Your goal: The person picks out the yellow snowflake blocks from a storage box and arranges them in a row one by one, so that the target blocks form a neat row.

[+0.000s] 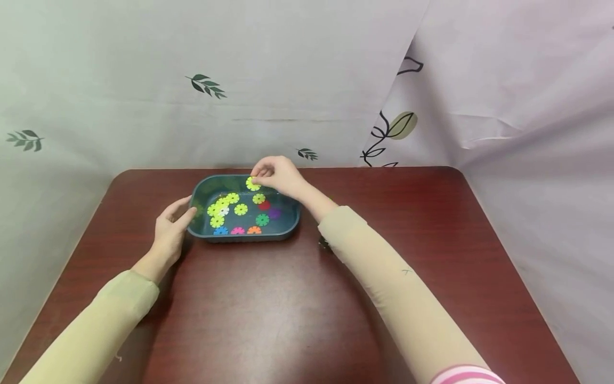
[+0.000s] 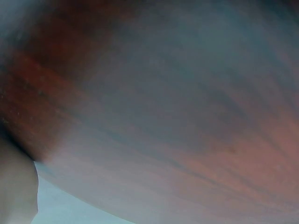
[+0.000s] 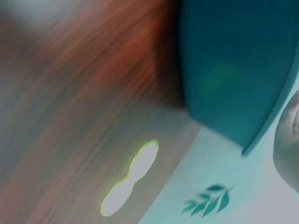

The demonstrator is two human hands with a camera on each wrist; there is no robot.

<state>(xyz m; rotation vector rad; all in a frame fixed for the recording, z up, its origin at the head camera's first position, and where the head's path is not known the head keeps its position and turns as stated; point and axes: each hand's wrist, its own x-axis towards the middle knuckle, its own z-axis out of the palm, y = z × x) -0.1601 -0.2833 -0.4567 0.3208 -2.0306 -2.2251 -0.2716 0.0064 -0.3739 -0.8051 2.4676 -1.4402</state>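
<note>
A dark teal tray [image 1: 244,238] with rounded corners stands near the far edge of the table. Inside lie several notched flower-shaped plastic discs, mostly yellow [image 1: 241,209], with a green disc [image 1: 261,220] and other colours among them. My left hand [image 1: 169,230] grips the tray's left rim, thumb on the inner side. Over the far rim, my right hand [image 1: 283,178] pinches a yellow disc [image 1: 252,184] between thumb and fingers. In the right wrist view only part of that hand [image 3: 286,154] shows, beside the tray's outer wall [image 3: 233,74].
Two pale discs with yellow edges [image 3: 142,161] lie on the table by the tray, mostly hidden by the right forearm in the head view. A leaf-patterned cloth [image 1: 288,80] hangs behind the brown table [image 1: 268,309]. The left wrist view is blurred.
</note>
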